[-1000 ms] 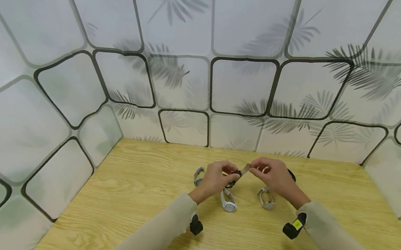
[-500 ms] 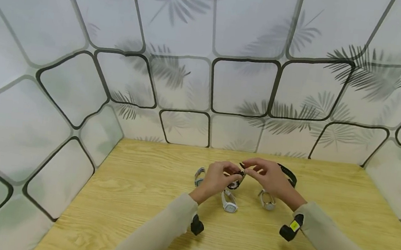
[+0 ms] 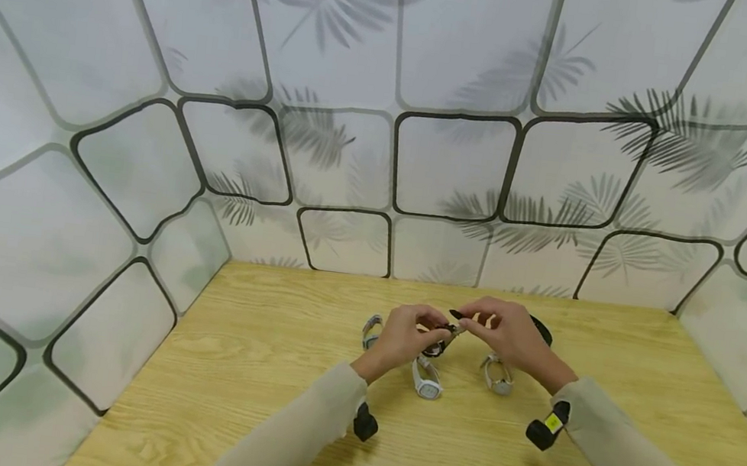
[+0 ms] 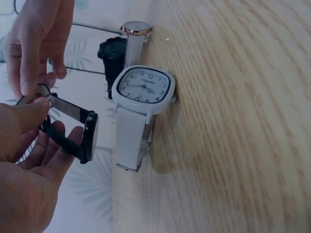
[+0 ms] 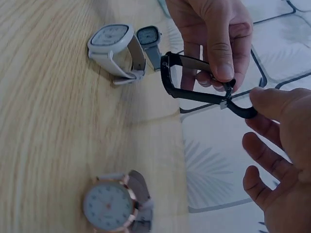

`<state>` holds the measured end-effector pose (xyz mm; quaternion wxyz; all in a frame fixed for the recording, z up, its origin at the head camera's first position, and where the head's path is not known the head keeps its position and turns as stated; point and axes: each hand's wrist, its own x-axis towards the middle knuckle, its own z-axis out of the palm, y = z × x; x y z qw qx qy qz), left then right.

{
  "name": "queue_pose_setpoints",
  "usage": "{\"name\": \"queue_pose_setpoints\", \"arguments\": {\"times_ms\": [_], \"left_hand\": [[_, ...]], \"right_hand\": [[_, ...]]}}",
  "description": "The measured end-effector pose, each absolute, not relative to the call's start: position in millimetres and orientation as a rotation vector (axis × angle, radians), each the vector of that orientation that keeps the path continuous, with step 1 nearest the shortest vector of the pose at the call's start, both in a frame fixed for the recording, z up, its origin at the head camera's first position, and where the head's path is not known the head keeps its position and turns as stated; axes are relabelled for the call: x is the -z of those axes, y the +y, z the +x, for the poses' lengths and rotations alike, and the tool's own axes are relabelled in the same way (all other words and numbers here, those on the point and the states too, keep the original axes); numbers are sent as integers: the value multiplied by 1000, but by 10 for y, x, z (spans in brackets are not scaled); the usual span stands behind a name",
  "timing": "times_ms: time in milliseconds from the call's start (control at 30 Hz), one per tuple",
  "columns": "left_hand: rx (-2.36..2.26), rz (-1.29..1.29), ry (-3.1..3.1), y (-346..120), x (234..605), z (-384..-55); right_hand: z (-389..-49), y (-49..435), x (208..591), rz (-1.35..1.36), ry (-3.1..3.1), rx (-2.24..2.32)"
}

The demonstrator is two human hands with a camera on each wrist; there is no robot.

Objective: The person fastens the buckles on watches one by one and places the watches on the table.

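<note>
A wristwatch with a black strap (image 4: 90,138) is held in the air above the table, its strap bent into a loop. My left hand (image 3: 401,336) grips it near the buckle, fingers curled around the strap. My right hand (image 3: 502,331) pinches the strap's free end, seen in the right wrist view with the thumb (image 5: 267,102) on the black tip. The strap (image 5: 194,96) passes through the buckle (image 5: 226,99) between the two hands. Just below stands a white square-faced watch (image 4: 143,86), apart from both hands.
A round rose-gold watch with a pale strap (image 5: 109,204) stands on the wooden table (image 3: 243,403) below my right hand. A grey-blue watch (image 3: 372,330) is left of my left hand. A black watch (image 4: 114,56) lies behind my right hand. Patterned fabric walls (image 3: 450,165) enclose the table.
My right hand moved left toward the buckle, then slightly back right, still pinching the strap end. The strap, earlier stretched out between the hands, is now looped. My left hand stays nearly in place.
</note>
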<state>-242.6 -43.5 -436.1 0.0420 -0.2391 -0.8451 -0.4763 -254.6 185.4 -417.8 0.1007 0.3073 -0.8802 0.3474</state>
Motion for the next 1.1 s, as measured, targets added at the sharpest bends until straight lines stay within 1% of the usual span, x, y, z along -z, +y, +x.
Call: {"name": "queue_pose_setpoints", "arguments": {"times_ms": [233, 567, 900, 1033, 1100], "left_hand": [[1446, -746, -2621, -417, 4385, -2433], [1482, -767, -2631, -393, 4414, -2422], [1464, -805, -2633, -383, 4436, -2400], [1483, -801, -2625, -388, 4446, -2403], [1497, -788, -2624, -393, 4447, -2404]], "right_hand": [[-2549, 1863, 4064, 1080, -2599, -857], [-2504, 1801, 3895, 1162, -2763, -555], [-2489, 1743, 3838, 1218, -2821, -512], [-2499, 1753, 3880, 1229, -2803, -575], [-2503, 1773, 3933, 1187, -2789, -646]]}}
